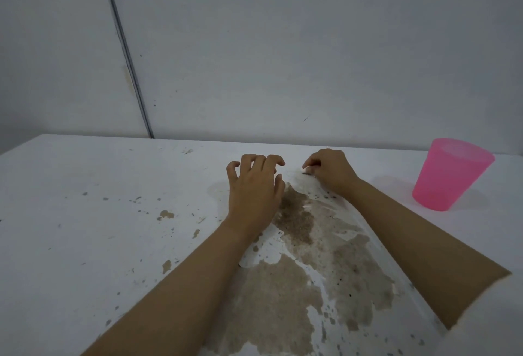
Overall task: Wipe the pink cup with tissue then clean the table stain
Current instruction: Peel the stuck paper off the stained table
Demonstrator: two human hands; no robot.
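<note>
Head view: I find the pink cup (452,175) upright on the white table (85,214), well to the right of both hands and untouched. The brown stain (300,276) spreads between the forearms toward the near edge. My left hand (254,194) hovers clawed, fingers curled and grasping nothing. My right hand (331,171) is pinched closed on a small white scrap (305,170), probably tissue, at the stain's far end; too small to confirm. Judgement: the cup looks thin translucent plastic, light and easily tipped, so hold it around the mid-wall. Wet tissue will be soft and tear readily; grip it bunched, not by an edge
</note>
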